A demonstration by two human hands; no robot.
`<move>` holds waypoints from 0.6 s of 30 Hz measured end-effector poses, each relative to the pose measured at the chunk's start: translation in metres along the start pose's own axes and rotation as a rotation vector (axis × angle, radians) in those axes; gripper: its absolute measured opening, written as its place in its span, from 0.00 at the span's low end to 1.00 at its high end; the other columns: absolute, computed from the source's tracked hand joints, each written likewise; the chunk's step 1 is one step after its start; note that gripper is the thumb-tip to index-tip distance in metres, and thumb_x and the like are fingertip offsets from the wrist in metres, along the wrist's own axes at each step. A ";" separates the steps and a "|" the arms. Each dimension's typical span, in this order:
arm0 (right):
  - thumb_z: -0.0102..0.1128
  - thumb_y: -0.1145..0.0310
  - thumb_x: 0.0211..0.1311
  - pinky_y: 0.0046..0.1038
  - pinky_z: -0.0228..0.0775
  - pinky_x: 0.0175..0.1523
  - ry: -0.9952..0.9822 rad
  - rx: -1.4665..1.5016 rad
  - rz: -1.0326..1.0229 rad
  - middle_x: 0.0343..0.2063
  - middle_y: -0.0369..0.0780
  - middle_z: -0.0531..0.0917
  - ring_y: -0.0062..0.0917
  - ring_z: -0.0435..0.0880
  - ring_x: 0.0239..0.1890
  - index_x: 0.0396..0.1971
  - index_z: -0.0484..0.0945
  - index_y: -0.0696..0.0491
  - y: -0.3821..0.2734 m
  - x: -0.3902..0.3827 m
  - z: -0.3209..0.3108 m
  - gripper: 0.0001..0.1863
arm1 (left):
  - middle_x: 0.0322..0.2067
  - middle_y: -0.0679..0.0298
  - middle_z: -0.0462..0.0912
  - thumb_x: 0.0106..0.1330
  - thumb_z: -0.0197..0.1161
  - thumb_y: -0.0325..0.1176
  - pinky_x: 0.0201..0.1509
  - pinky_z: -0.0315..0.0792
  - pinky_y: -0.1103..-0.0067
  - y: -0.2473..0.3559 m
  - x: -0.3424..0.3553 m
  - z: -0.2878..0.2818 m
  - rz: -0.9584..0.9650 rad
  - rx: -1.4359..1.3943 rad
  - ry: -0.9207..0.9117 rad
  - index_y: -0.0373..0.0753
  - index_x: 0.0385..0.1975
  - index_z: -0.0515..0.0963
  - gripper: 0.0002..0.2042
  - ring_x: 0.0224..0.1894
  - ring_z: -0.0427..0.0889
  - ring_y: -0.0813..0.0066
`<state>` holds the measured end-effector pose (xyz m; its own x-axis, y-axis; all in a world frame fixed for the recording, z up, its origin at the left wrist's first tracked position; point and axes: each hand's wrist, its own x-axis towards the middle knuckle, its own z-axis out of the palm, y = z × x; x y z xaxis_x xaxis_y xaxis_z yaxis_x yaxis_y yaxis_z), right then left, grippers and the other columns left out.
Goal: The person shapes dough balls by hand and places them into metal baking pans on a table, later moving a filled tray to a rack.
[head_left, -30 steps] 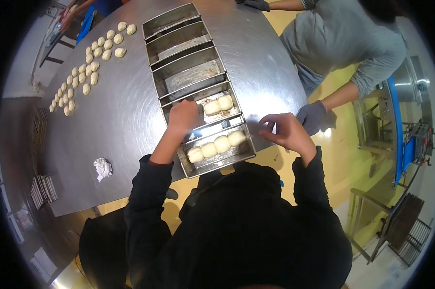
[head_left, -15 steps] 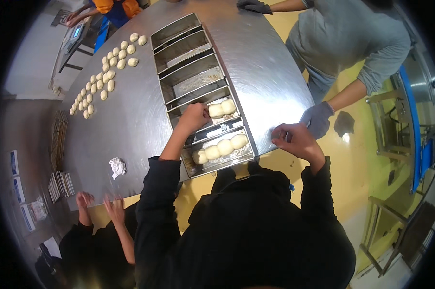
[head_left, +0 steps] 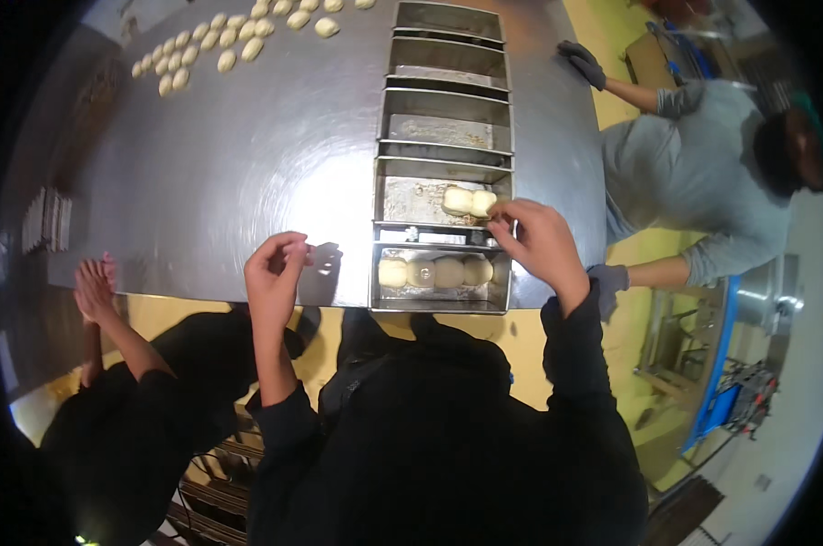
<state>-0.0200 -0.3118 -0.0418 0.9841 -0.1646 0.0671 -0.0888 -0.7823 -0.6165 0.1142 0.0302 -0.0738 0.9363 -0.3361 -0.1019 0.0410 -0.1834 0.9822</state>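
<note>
My left hand (head_left: 273,266) hangs over the steel tabletop (head_left: 211,182) left of the loaf tins, loosely bent with nothing visible in it. My right hand (head_left: 543,246) is at the right end of a two-lobed piece of pale dough (head_left: 462,202), thumb and fingers apart; whether its fingertips touch the dough is unclear. That dough lies at the right of the second-nearest metal tin (head_left: 402,191). The nearest tin (head_left: 500,296) holds several dough pieces (head_left: 393,271) in a row, partly in shade. Farther tins (head_left: 443,123) in the column hold no visible dough.
Several dough balls (head_left: 252,50) lie at the far left of the table. A co-worker in grey (head_left: 703,173) stands at the right, gloved hands at the table edge. Another in black (head_left: 120,428) is at the lower left, bare hands (head_left: 95,289) together. Stacked trays (head_left: 47,223) sit far left.
The view has turned. My left hand has left the second-nearest tin for the tabletop to its left; my right hand has moved in to the dough. The lower-left co-worker's hands have come together.
</note>
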 end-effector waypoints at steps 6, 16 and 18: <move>0.63 0.66 0.50 0.39 0.73 0.34 -0.469 -0.647 -0.235 0.23 0.43 0.82 0.41 0.81 0.28 0.48 0.80 0.40 -0.004 0.078 0.037 0.20 | 0.30 0.63 0.84 0.65 0.61 0.24 0.39 0.73 0.86 -0.068 -0.026 -0.041 -0.198 -0.141 0.043 0.31 0.41 0.79 0.07 0.31 0.79 0.84; 0.60 0.64 0.54 0.40 0.73 0.33 -0.676 -0.765 -0.217 0.23 0.43 0.82 0.41 0.82 0.27 0.45 0.82 0.41 -0.008 0.104 0.048 0.17 | 0.32 0.65 0.84 0.64 0.62 0.25 0.41 0.69 0.88 -0.094 -0.005 -0.098 -0.189 -0.145 0.002 0.32 0.44 0.79 0.10 0.33 0.77 0.88; 0.58 0.65 0.54 0.38 0.73 0.33 -0.667 -0.784 -0.226 0.23 0.42 0.83 0.39 0.83 0.27 0.40 0.84 0.43 -0.015 0.110 0.051 0.13 | 0.32 0.65 0.84 0.64 0.62 0.25 0.40 0.69 0.87 -0.088 0.000 -0.109 -0.201 -0.121 0.015 0.33 0.44 0.79 0.09 0.33 0.77 0.87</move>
<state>0.0978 -0.2871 -0.0651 0.8545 0.2107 -0.4748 0.2666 -0.9624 0.0528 0.1485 0.1465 -0.1427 0.9103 -0.2901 -0.2954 0.2675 -0.1326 0.9544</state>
